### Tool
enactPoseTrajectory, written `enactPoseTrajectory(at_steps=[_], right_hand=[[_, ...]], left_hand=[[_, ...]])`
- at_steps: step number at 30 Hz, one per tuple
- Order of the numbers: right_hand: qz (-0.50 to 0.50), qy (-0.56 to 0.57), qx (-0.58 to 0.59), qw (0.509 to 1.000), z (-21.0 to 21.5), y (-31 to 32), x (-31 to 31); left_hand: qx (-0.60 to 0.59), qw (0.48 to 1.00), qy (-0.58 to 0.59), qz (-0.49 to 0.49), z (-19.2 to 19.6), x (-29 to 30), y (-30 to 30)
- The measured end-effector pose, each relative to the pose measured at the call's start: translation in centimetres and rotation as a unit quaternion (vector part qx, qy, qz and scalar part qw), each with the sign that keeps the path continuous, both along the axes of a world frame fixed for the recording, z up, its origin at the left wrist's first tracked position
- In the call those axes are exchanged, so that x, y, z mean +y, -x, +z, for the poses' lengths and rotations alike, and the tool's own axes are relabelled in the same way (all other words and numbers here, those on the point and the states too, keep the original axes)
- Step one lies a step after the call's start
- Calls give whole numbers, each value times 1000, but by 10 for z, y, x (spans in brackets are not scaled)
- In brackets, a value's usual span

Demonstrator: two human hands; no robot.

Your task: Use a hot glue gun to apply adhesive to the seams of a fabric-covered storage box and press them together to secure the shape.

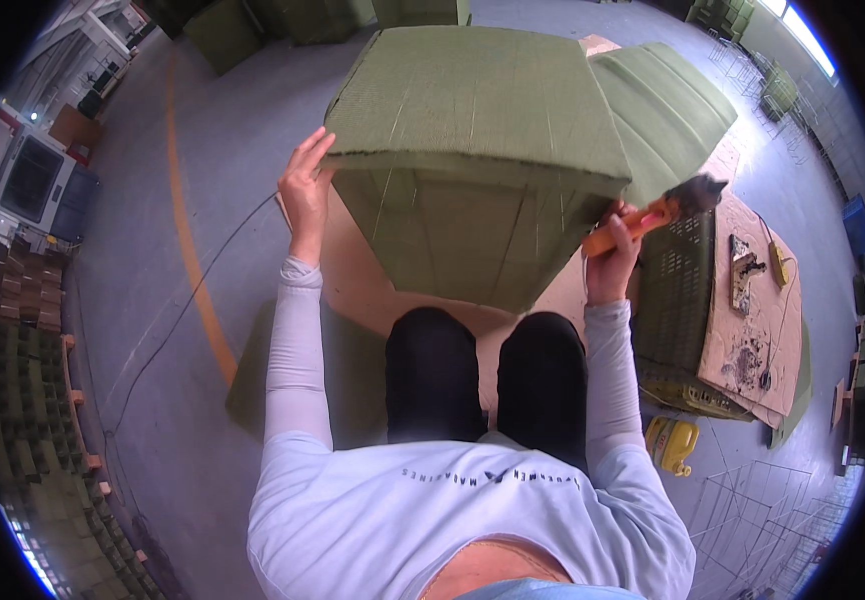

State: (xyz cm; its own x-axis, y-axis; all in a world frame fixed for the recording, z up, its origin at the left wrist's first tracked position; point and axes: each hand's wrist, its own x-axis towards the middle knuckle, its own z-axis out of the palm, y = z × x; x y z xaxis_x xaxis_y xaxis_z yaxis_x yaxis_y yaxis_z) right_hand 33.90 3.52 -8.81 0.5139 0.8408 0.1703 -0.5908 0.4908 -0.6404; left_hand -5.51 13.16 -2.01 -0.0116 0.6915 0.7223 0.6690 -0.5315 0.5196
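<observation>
In front of my knees stands a large olive-green box (pixel 473 95), with a fabric-like ribbed top and loose pale threads on it. My left hand (pixel 305 190) holds its near left corner, fingers lying along the edge. The fingers of my right hand (pixel 613 255) wrap round a tool with an orange handle (pixel 608 238) and a blackened head, beside the box's near right corner. Its exact kind is hard to make out because the head is dark and slightly blurred. My right fingertips are close to the box's edge; whether they touch it I cannot tell.
At right, a green plastic crate (pixel 668 290) carries a stained cardboard sheet (pixel 713 350) with a blackened stand (pixel 743 275) and a yellow corded piece (pixel 778 263). A yellow jug (pixel 673 445) and wire frames (pixel 773 510) are nearby. A cable (pixel 178 320) crosses the floor at left.
</observation>
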Motion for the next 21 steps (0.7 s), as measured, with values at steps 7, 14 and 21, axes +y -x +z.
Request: enactPoseTrajectory(at_steps=[7, 14, 21], right_hand=[[-55, -48, -33, 997, 61, -35, 134], [-65, -57, -51, 995, 76, -31, 199], [-14, -29, -81, 996, 88, -42, 219]], left_hand=[[328, 926, -137, 126, 71, 113, -30], [184, 973, -74, -118, 85, 187, -72], [147, 969, -50, -193, 110, 231, -82]])
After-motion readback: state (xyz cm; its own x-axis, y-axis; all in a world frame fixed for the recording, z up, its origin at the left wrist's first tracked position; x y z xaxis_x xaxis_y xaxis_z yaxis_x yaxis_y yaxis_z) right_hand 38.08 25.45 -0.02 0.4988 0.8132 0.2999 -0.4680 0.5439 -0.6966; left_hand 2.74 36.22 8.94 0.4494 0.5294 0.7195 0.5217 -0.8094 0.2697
